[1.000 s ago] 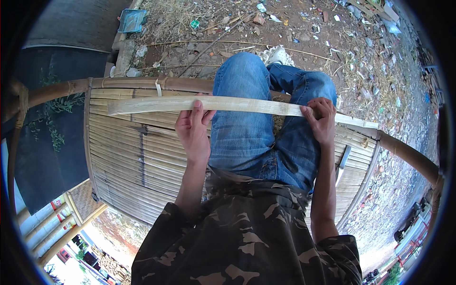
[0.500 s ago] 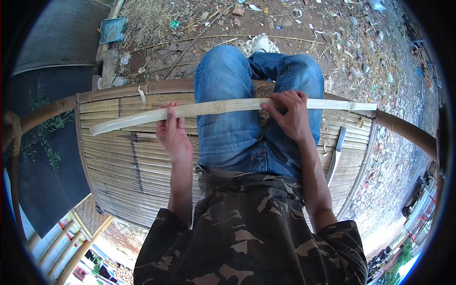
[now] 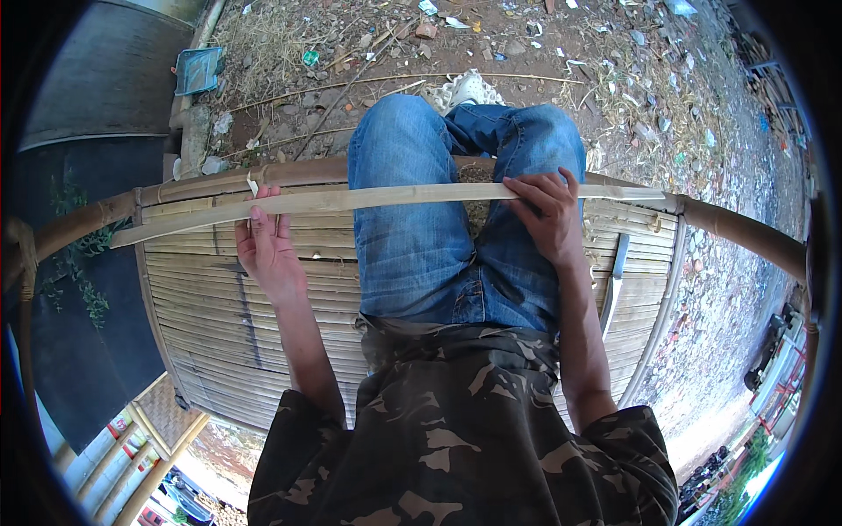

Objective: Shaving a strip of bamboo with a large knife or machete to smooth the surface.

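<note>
A long pale bamboo strip (image 3: 412, 195) lies crosswise over my thighs, its left end reaching past the bench's left edge. My left hand (image 3: 267, 245) pinches it left of my knees, thumb on the near face and fingertips showing above the far edge. Over my right thigh, my right hand (image 3: 551, 215) grips the strip's right part, the thumb tucked below it and the fingers bent over the top. To the right of that forearm, a knife (image 3: 617, 280) rests on the slatted bamboo bench (image 3: 202, 289).
Thin shavings (image 3: 653, 225) are scattered on the bench's right side. A thick bamboo rail (image 3: 745, 237) runs along the bench's far edge. Beyond is littered ground (image 3: 351, 53) with a blue plastic crate (image 3: 198, 70). A dark panel (image 3: 61, 351) stands at the left.
The bamboo strip has shifted to the left. My left hand has moved left along with it, while my right hand sits slightly farther right and nearer the strip's right end.
</note>
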Tool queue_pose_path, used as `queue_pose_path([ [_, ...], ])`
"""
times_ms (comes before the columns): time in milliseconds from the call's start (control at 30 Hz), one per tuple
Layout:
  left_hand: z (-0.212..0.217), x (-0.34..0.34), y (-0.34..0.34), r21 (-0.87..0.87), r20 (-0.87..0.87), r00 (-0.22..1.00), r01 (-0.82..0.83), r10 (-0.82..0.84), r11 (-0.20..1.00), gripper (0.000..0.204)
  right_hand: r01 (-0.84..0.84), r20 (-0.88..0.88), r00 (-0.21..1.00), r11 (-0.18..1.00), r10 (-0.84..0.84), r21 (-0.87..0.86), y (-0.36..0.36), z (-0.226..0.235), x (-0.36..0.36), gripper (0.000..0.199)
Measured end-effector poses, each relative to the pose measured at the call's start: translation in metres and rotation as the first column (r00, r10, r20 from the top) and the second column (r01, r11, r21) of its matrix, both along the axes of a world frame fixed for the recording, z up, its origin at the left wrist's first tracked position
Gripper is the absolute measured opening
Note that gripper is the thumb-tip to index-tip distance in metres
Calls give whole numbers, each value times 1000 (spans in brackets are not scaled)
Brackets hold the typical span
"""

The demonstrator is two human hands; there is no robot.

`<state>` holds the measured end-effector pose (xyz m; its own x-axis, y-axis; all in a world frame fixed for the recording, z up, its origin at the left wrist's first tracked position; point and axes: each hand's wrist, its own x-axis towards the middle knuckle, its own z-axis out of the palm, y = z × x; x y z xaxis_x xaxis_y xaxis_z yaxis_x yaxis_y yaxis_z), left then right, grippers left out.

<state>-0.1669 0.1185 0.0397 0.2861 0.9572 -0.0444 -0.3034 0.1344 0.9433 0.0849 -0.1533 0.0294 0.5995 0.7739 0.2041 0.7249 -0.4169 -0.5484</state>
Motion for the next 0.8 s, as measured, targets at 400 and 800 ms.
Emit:
queue_pose_path([
  [400,21,3,14,-34,226,973,-32,39,999,28,5,77,997,992,-15,128,3,43,4,19],
  [800,39,-3,4,87,567,739,385,-364,919,27,32,-12,999,983,-30,182,-19,23,-3,23],
])
